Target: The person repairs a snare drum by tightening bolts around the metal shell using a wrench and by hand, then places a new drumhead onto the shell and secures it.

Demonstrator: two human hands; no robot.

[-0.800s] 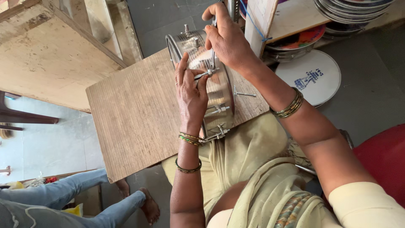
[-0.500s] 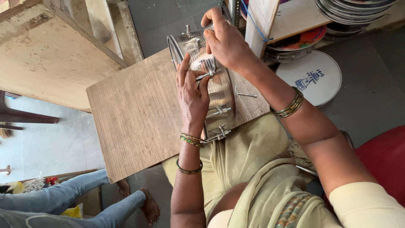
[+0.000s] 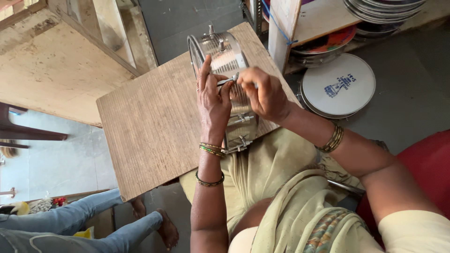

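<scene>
1. Far to the left of both hands, a second person's legs in blue jeans stretch along the floor, below the edge of the brown wood-grain board.
2. On that board the left hand lies flat, fingers spread, steadying the shiny cylindrical metal drum shell, which rests on its side.
3. Just right of it, the right hand pinches a small silver tuning tool against the shell; this looks like tightening a lug, so the next move likely calls for a firm, steady turn.
4. Further right, a round white drumhead with a blue printed emblem leans below a wooden shelf.
</scene>
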